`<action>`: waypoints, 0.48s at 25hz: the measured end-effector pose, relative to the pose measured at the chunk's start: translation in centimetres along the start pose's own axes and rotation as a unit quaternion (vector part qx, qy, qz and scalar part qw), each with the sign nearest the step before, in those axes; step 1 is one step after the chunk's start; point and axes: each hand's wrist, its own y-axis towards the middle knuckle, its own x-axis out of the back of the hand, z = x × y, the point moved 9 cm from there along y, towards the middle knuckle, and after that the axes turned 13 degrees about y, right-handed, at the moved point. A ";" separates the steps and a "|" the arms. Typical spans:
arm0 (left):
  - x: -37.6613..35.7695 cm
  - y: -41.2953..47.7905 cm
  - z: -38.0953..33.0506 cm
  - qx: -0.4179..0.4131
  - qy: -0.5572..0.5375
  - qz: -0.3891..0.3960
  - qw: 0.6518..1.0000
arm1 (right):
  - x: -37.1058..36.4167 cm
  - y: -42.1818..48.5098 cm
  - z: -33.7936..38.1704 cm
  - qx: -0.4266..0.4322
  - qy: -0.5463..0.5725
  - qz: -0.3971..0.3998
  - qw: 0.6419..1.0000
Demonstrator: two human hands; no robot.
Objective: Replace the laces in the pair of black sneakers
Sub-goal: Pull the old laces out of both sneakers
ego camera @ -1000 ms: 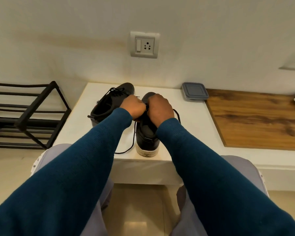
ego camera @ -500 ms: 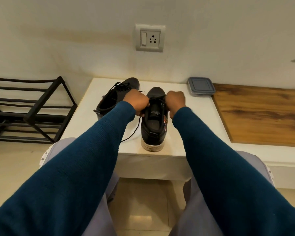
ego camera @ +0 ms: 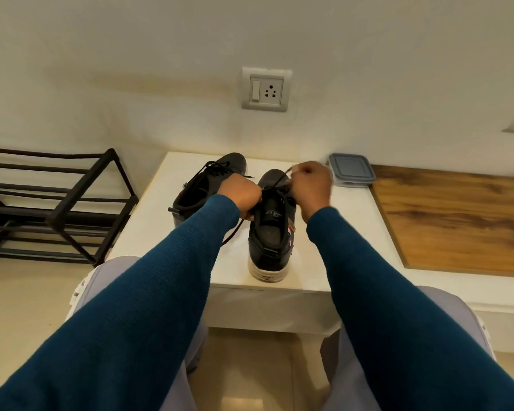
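Note:
Two black sneakers stand on a white low table (ego camera: 149, 232). The near sneaker (ego camera: 269, 238) points away from me, its heel and white sole toward me. My left hand (ego camera: 242, 195) grips its left collar edge, where a black lace (ego camera: 233, 232) hangs down onto the table. My right hand (ego camera: 312, 182) is raised over the shoe's right side and pinches the other lace end, which runs taut from the eyelets. The far sneaker (ego camera: 208, 185) sits to the left with its lace tied.
A black metal shoe rack (ego camera: 57, 203) stands on the floor at left. A grey lidded plastic box (ego camera: 352, 170) sits behind my right hand. A wooden board (ego camera: 463, 221) covers the surface to the right. A wall socket (ego camera: 266, 89) is above.
My right hand has lifted up and to the right, drawing a lace end taut out of the near sneaker. My left hand stays at the shoe's left side.

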 end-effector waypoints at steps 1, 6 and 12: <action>-0.1 -0.1 -0.3 -0.015 0.026 -0.004 1.000 | 1.8 0.4 -0.4 -0.028 0.066 -0.057 0.996; 0.2 0.3 0.0 0.016 -0.005 -0.012 1.000 | -2.3 -1.6 2.0 0.158 -0.365 0.133 0.908; -0.4 0.5 -0.1 -0.012 0.017 -0.013 1.000 | -4.9 -3.6 1.8 0.202 -0.428 0.163 0.865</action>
